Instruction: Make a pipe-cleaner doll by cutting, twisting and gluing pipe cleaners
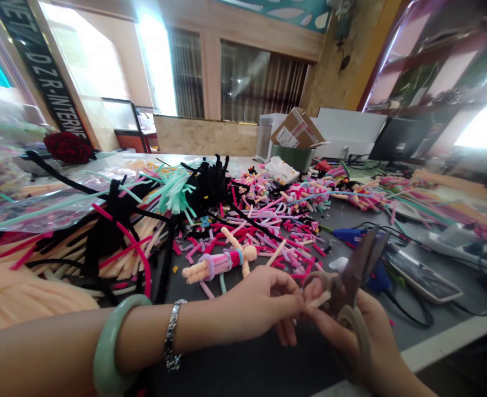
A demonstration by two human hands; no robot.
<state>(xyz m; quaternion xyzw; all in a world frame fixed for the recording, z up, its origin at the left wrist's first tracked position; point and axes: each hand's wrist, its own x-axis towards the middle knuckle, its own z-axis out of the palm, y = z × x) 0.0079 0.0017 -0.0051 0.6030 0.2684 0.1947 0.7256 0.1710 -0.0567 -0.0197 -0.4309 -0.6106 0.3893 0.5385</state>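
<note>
My left hand point(263, 300), with a green bangle and a metal bracelet on its arm, has its fingertips pinched on a short cream pipe cleaner piece point(320, 299). In my right hand point(367, 325) are scissors point(351, 273) with beige handles, their blades pointing up and away. The right fingertips also touch the cream piece, close to the left ones. Just beyond my left hand lies a pipe cleaner doll point(222, 262) with cream limbs, a round head and a pink and lilac dress. A loose cream strip point(276, 252) rests beside it.
Cut pink and lilac pieces point(284, 237) cover the table's middle. Black point(210, 184) and mint point(175, 190) pipe cleaner bundles stand at the left. At the right are a blue glue gun point(348, 236), a phone point(421, 273), cables and a power strip point(466, 248). Behind is a cardboard box point(298, 129).
</note>
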